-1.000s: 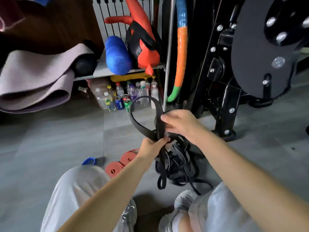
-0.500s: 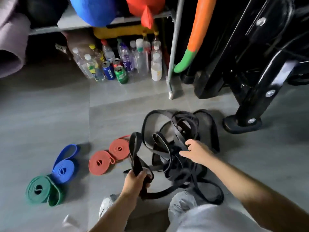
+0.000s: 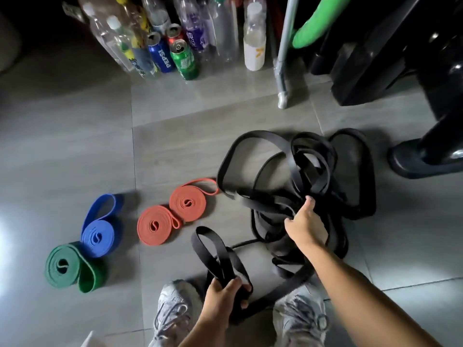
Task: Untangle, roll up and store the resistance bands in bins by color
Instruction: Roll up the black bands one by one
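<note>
Hands that a second earlier had been close together, holding black band up in front of the body, were now low and apart. The left hand (image 3: 225, 294) was clamped round a black loop (image 3: 215, 251) just above the shoes (image 3: 172, 309), the loop standing up out of the fist. The right hand (image 3: 304, 226) had gone forward into the black tangle (image 3: 313, 176) on the floor (image 3: 75, 134). Its thumb lay on top of the strands and its fingers were buried among them, so I could not tell whether it gripped a strand or only rested there.

The tangle lay spread ahead of the right shoe, with a strand trailing back toward the left fist. Beside it on the left sat two red rolls (image 3: 154, 225), touching each other, then a blue roll (image 3: 97, 237) and a green roll (image 3: 62, 265), both with loose tails.

Judging by this, one band was being pulled out of the knot rather than rolled yet: the left hand anchored the freed end while the right sought the next crossing. Black was the only colour not yet rolled, and no bins showed.
</note>
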Tool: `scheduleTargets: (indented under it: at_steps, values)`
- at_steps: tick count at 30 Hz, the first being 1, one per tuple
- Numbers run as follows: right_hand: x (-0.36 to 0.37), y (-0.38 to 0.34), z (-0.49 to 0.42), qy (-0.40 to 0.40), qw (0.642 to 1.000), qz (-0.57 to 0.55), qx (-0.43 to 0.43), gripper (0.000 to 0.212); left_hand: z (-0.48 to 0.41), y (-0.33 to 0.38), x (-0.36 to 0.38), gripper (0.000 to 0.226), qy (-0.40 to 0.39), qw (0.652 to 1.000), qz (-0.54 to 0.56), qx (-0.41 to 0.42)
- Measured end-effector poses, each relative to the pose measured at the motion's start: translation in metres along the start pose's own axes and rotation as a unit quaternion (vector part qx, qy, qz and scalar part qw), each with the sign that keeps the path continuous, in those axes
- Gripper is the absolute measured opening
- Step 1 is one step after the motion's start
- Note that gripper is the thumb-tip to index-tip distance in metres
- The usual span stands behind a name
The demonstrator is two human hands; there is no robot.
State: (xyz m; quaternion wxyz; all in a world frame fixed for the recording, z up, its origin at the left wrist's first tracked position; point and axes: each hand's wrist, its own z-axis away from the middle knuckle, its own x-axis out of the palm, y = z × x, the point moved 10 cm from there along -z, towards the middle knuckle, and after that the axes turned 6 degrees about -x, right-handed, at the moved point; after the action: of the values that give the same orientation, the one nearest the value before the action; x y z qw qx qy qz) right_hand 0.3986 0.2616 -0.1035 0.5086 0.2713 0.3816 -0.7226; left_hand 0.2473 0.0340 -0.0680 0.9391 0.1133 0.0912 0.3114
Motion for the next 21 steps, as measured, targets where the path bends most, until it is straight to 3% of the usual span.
scheduleTargets:
  at_steps: [3,6,10,13,16,19,21]
  values:
    - [-0.059,-0.015,-0.01,0.028,0.985,-0.172,-0.015,0.057,0.0,0.004,0.006,0.019,-0.006,1.0,-0.019,0.006]
    - [-0.146,-0.037,-0.008,0.071,0.956,-0.283,-0.031,0.015,0.01,0.017,0.016,0.017,-0.021,0.999,-0.03,0.034]
    - [-0.26,-0.078,0.03,0.111,0.937,-0.325,-0.068,0.022,0.032,0.04,0.024,0.016,-0.026,0.996,-0.044,0.07]
    - [-0.341,-0.104,0.071,0.164,0.902,-0.381,-0.122,0.026,0.048,0.06,0.023,0.011,-0.018,0.992,-0.059,0.108]
    - [-0.392,-0.121,0.106,0.168,0.86,-0.453,-0.166,0.014,0.061,0.078,0.024,0.02,-0.001,0.971,-0.17,0.17]
    - [-0.419,-0.125,0.123,0.164,0.811,-0.53,-0.188,0.023,0.064,0.068,0.024,0.01,0.005,0.936,-0.298,0.189]
    - [-0.43,-0.131,0.13,0.154,0.795,-0.549,-0.206,0.022,0.06,0.051,0.02,0.016,0.008,0.904,-0.379,0.2]
